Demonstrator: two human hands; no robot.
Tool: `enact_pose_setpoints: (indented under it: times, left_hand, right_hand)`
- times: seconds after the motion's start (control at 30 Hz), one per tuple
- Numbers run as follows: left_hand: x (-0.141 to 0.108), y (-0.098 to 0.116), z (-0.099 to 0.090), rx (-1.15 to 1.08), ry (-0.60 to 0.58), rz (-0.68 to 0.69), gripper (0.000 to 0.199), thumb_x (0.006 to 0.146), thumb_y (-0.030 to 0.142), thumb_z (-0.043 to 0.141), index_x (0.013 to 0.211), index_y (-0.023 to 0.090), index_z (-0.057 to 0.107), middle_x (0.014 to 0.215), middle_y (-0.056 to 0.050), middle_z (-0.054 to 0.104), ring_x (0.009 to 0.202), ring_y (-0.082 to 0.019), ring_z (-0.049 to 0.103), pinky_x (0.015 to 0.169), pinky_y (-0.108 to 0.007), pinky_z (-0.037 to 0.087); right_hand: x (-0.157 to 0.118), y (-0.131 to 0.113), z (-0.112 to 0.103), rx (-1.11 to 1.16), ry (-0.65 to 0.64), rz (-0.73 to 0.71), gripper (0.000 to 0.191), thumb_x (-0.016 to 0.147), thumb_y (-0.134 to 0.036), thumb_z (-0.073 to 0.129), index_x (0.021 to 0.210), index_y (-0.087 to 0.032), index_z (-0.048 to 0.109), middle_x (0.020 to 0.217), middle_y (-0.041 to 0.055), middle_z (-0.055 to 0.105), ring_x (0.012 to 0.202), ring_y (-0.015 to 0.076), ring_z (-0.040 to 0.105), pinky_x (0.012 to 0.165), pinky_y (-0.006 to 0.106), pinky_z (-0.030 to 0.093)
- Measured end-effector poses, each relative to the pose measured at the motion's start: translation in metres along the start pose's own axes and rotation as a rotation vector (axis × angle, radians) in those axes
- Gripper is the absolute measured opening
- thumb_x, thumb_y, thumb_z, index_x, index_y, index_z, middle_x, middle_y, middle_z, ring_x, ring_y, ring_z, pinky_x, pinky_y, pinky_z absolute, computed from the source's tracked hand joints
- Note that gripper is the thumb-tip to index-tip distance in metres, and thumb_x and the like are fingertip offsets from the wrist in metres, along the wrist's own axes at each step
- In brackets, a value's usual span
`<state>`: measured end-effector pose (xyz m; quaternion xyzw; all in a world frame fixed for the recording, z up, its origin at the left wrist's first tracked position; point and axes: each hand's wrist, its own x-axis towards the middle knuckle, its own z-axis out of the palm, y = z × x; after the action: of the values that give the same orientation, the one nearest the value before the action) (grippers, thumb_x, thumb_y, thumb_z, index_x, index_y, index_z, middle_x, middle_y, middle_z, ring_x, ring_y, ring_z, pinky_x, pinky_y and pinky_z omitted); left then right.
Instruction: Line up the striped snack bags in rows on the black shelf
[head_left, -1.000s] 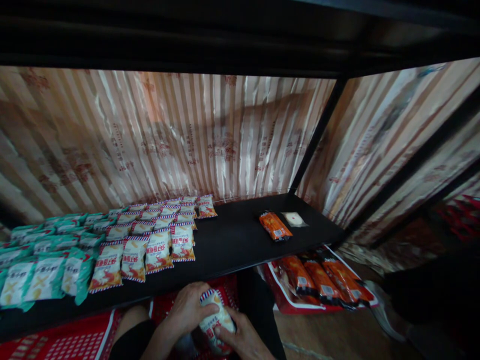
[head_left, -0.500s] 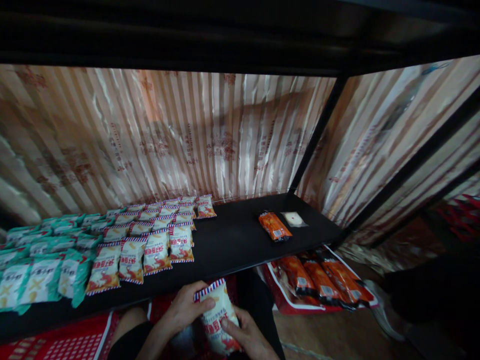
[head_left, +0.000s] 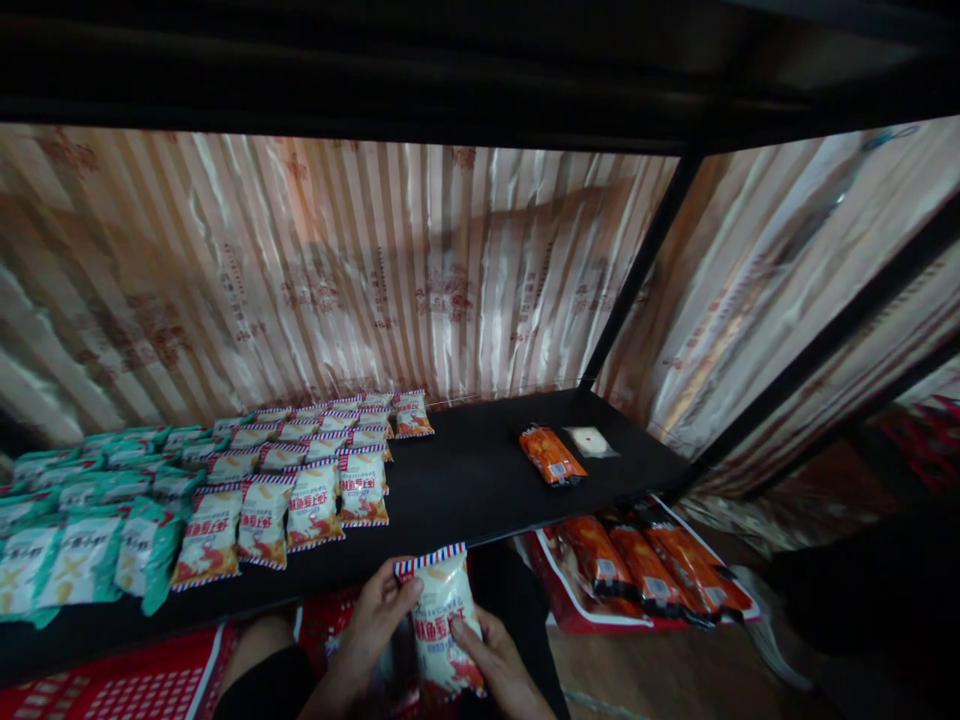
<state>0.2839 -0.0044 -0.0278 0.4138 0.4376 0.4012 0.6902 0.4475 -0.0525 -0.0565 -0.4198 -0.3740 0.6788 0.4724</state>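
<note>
A cream snack bag [head_left: 441, 618] with a red-and-blue striped top edge is held upright in front of the shelf. My left hand [head_left: 379, 612] pinches its upper left side, thumb on the front. On its lower right side my right hand [head_left: 496, 655] grips it, thumb across the printed face. Matching snack bags [head_left: 313, 503] stand in rows on the black shelf [head_left: 457, 480], beyond my hands to the left. Teal snack bags [head_left: 82, 560] fill the shelf's far left.
An orange packet [head_left: 551, 455] and a small clear packet with a white piece [head_left: 591, 441] lie on the shelf's right. Below are a basket of orange packets [head_left: 649, 575] and a red basket [head_left: 112, 690]. A slanted black post [head_left: 637, 270] borders the right; a person's shoe [head_left: 772, 630] shows there.
The snack bag has turned more upright and shifted slightly up and right in my hands. My left hand has moved a little with it. The rows on the shelf look the same.
</note>
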Motion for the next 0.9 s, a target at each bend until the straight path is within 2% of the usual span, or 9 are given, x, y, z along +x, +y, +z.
enact_pose_setpoints:
  times: [0.13, 0.3, 0.47, 0.6, 0.73, 0.9]
  left_hand:
    - [-0.004, -0.004, 0.009, -0.103, 0.060, -0.028, 0.061, 0.061, 0.057, 0.069, 0.106, 0.017, 0.059, 0.109, -0.012, 0.066, 0.103, -0.027, 0.060, 0.091, -0.039, 0.045]
    - [-0.007, -0.008, 0.015, -0.049, 0.095, -0.056, 0.067, 0.059, 0.065, 0.065, 0.105, 0.016, 0.060, 0.107, -0.012, 0.067, 0.102, -0.029, 0.060, 0.089, -0.040, 0.046]
    - [-0.003, -0.028, 0.017, -0.028, 0.108, -0.019, 0.076, 0.057, 0.069, 0.063, 0.111, 0.016, 0.056, 0.112, -0.014, 0.064, 0.108, -0.030, 0.057, 0.087, -0.037, 0.048]
    - [-0.001, -0.040, 0.014, 0.063, 0.192, -0.037, 0.072, 0.063, 0.069, 0.056, 0.113, 0.017, 0.055, 0.112, -0.013, 0.064, 0.109, -0.029, 0.057, 0.087, -0.035, 0.047]
    - [-0.004, -0.034, 0.013, 0.189, 0.261, -0.015, 0.066, 0.066, 0.069, 0.053, 0.106, 0.017, 0.059, 0.104, -0.010, 0.067, 0.102, -0.026, 0.060, 0.086, -0.032, 0.048]
    - [-0.008, -0.023, 0.014, 0.124, 0.336, 0.044, 0.066, 0.060, 0.070, 0.058, 0.096, 0.016, 0.062, 0.092, -0.009, 0.070, 0.088, -0.025, 0.065, 0.076, -0.030, 0.051]
  right_hand:
    - [0.002, 0.005, 0.001, 0.012, -0.005, -0.020, 0.047, 0.073, -0.053, 0.064, 0.097, -0.012, 0.067, 0.076, 0.0066, 0.068, 0.067, 0.0188, 0.063, 0.067, 0.031, 0.047]
    - [0.004, 0.006, 0.005, 0.046, 0.028, -0.007, 0.052, 0.070, -0.056, 0.065, 0.098, -0.012, 0.067, 0.077, 0.0078, 0.069, 0.071, 0.0221, 0.065, 0.071, 0.035, 0.049]
    - [0.003, 0.006, 0.009, 0.071, 0.046, 0.026, 0.058, 0.067, -0.057, 0.067, 0.102, -0.011, 0.065, 0.084, 0.0093, 0.070, 0.077, 0.0246, 0.066, 0.078, 0.038, 0.049]
    - [0.001, 0.007, 0.010, 0.072, 0.038, 0.046, 0.060, 0.068, -0.057, 0.067, 0.107, -0.012, 0.063, 0.088, 0.0096, 0.070, 0.083, 0.0255, 0.065, 0.081, 0.039, 0.048]
    - [0.001, 0.006, 0.012, 0.014, 0.063, 0.065, 0.066, 0.065, -0.061, 0.066, 0.109, -0.013, 0.063, 0.092, 0.0106, 0.069, 0.089, 0.0275, 0.064, 0.084, 0.040, 0.047]
    - [0.000, 0.002, 0.015, -0.027, 0.092, 0.059, 0.072, 0.060, -0.062, 0.069, 0.114, -0.015, 0.062, 0.102, 0.0108, 0.068, 0.101, 0.0294, 0.060, 0.093, 0.041, 0.042]
